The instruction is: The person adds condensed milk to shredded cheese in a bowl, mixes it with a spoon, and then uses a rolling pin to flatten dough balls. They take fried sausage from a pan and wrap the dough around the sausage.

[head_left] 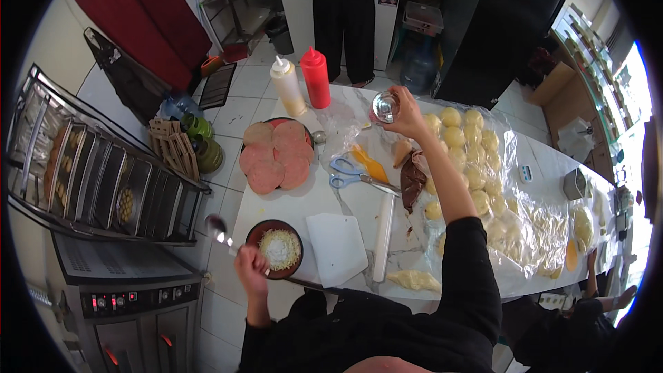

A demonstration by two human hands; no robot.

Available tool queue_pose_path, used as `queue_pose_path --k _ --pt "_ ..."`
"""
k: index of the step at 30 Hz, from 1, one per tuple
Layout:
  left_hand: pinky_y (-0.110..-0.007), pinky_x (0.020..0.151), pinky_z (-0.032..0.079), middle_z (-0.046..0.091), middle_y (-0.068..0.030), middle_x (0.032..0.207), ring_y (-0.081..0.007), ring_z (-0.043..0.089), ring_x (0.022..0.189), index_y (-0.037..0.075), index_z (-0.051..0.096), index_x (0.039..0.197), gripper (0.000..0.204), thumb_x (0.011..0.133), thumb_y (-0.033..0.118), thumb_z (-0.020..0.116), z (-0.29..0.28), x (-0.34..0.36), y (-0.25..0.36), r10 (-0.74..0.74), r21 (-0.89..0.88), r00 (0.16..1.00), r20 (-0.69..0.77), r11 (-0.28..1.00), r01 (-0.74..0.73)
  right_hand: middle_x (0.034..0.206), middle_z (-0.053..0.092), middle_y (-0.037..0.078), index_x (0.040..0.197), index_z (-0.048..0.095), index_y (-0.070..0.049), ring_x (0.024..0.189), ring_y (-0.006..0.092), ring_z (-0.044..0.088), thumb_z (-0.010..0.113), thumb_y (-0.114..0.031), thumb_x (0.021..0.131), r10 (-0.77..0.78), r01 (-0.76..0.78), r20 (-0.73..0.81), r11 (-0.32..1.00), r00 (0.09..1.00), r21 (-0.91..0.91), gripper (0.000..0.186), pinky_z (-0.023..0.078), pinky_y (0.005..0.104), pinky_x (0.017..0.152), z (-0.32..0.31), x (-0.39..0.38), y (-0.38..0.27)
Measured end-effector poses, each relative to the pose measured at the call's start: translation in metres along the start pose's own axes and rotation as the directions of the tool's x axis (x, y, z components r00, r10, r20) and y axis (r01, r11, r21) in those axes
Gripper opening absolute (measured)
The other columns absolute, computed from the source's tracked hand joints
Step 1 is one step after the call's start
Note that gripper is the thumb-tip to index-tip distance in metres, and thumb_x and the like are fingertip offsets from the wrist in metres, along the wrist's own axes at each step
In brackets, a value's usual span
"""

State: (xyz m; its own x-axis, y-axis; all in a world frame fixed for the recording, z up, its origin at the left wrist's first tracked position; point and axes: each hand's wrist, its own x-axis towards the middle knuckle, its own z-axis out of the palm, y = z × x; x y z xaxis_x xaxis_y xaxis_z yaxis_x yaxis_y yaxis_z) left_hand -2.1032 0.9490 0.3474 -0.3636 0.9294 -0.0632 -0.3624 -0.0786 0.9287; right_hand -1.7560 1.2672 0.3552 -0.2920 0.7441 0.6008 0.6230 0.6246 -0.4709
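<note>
My left hand (252, 267) is closed round the handle of a metal spoon (221, 231), whose bowl tilts up to the left, off the table edge. Right of that hand sits a brown bowl (299, 263) of pale shreds (266, 242), like grated cheese, with a white heap (280, 251) on top. My right hand (406, 116) reaches to the far side of the table, gripping a clear glass (385, 107) seen from above. Beyond the bowl, round pink meat slices (275, 155) cover a dark plate. A white board (336, 249) lies beside the bowl.
Dough balls (476, 159) under plastic film fill the right side. Squeeze bottles, white (288, 86) and red (315, 77), stand at the far edge. Blue-handled scissors (352, 174), a yellow scraper (371, 164) and a film roll (384, 238) lie mid-table. Another person (344, 21) stands beyond.
</note>
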Motion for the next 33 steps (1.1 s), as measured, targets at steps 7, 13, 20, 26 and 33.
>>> queue_pose_path --k 7,13,20,26,33 --pt "-0.016 0.035 0.018 0.046 0.0047 0.077 -0.0019 0.022 0.04 0.017 0.037 0.12 0.04 0.086 0.031 0.052 0.068 0.044 -0.021 -0.454 -0.227 0.837 0.305 0.819 0.527 0.1 0.047 0.015 0.11 0.041 -0.003 0.088 0.0306 0.05 0.076 -0.015 0.043 0.035 -0.095 0.205 0.953 0.978 0.288 0.076 0.043 0.0368 0.075 -0.007 -0.054 -0.201" --pt "-0.016 0.033 0.02 0.045 0.0058 0.07 -0.0008 0.026 0.038 0.012 0.04 0.118 0.043 0.083 0.027 0.057 0.023 0.022 -0.03 -0.525 -0.172 0.798 0.296 0.793 0.585 0.108 0.044 0.013 0.115 0.038 -0.003 0.102 0.0262 0.046 0.078 -0.017 0.049 0.099 -0.132 0.287 0.986 0.953 0.099 0.078 0.042 0.0341 0.08 0.038 -0.114 -0.282" --pt "-0.017 0.033 0.024 0.045 0.0037 0.065 -0.0012 0.033 0.039 0.006 0.039 0.121 0.05 0.079 0.025 0.06 -0.016 0.02 -0.009 -0.445 -0.007 0.819 0.362 0.877 0.48 0.117 0.044 0.01 0.127 0.031 -0.005 0.104 0.0179 0.046 0.076 -0.015 0.062 0.116 -0.885 0.919 0.34 0.377 0.32 0.08 0.041 0.0347 0.087 0.064 -0.112 -0.256" --pt "-0.017 0.033 0.025 0.054 -0.0043 0.1 -0.0015 0.038 0.042 0.01 0.039 0.122 0.043 0.085 0.028 0.053 -0.059 0.021 0.023 -0.204 0.085 0.97 0.135 0.977 0.194 0.116 0.045 0.011 0.126 0.033 -0.004 0.104 0.0183 0.048 0.077 -0.012 0.056 0.21 -0.539 0.68 0.781 0.702 0.315 0.083 0.05 0.032 0.075 0.082 -0.102 -0.294" --pt "-0.015 0.031 0.018 0.051 -0.0093 0.114 0.0004 0.023 0.035 0.011 0.035 0.123 0.04 0.086 0.02 0.045 -0.145 0.003 0.049 -0.116 -0.009 0.957 -0.267 0.993 0.118 0.112 0.044 0.016 0.122 0.034 -0.002 0.101 0.029 0.048 0.074 -0.009 0.051 0.041 -0.145 0.349 0.95 0.936 0.277 0.082 0.049 0.0349 0.077 0.096 -0.108 -0.327"
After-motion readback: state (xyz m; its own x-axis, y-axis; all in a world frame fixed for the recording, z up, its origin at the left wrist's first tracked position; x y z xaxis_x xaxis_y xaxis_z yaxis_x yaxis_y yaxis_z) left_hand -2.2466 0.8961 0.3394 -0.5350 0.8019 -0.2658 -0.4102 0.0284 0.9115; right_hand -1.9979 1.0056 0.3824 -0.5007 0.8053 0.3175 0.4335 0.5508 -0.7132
